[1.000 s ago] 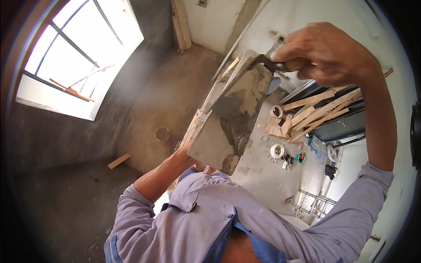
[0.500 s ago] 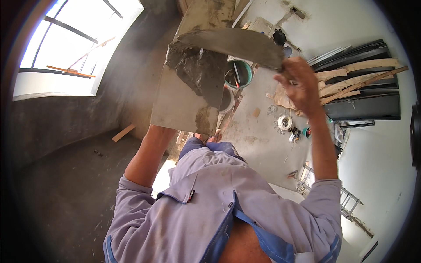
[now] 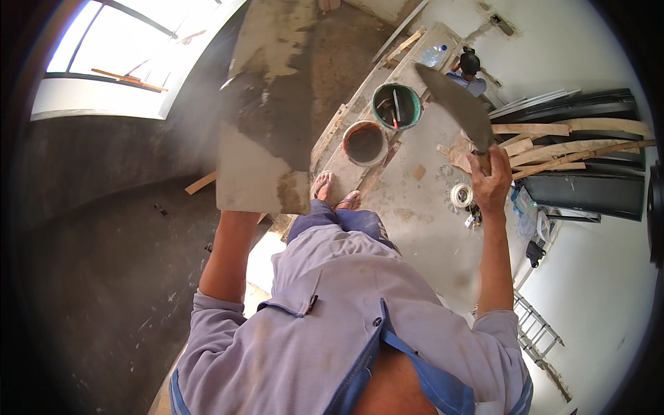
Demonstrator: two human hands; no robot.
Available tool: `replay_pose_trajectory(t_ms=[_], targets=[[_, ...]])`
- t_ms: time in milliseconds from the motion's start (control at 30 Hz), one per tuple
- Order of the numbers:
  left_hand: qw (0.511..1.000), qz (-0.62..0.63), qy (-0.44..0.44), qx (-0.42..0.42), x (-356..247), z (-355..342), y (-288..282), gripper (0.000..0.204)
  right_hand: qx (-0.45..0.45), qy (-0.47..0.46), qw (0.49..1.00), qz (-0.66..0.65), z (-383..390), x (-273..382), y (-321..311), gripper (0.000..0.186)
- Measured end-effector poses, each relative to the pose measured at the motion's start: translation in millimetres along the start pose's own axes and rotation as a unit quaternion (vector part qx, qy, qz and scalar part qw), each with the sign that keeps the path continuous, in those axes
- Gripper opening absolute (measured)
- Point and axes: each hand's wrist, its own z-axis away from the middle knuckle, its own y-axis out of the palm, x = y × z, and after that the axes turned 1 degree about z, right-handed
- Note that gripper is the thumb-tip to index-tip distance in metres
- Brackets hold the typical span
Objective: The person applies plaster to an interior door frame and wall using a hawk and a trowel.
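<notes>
The left hand is hidden under the mortar board, so its grip cannot be told; the board's long axis runs up the picture, its top cut off. The right hand, fingers closed on the handle, holds the trowel, blade pointing up-left above the green bucket and the white tape roll.

A single head-worn fisheye camera looks steeply down the person's own front, shirt near at the bottom, raised board close at upper left, floor and buckets far below, edges curving at the rim.
</notes>
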Motion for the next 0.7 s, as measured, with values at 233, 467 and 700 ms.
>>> replay_pose_trajectory(t_ms=[233,467,700], targets=[[0.998,0.003,0.045,-0.047,-18,29,-26,0.038,0.037,0.083,0.993,-0.074,4,17,-9,0.041],[0.994,0.021,0.052,-0.090,-19,66,-51,0.038,0.092,0.126,0.981,-0.117,33,49,15,0.049],[0.988,0.026,0.085,-0.122,-48,95,-91,0.038,0.144,0.145,0.966,-0.157,38,79,38,0.044]])
